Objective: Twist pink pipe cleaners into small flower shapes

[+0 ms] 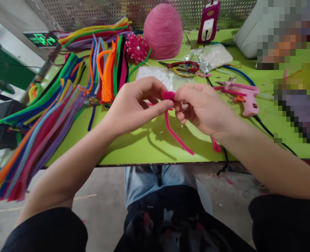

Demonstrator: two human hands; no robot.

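You seem to be at a shaping step: your left hand [138, 106] and right hand [201, 106] both pinch the bunched end of a pink pipe cleaner [170, 129] between thumb and fingers, above the tabletop [134, 152]. The next move probably calls for a steady pinch while you guide in the loose length. The pipe cleaner looks fuzzy and bright, compact on top, its free tail curving down to your right.
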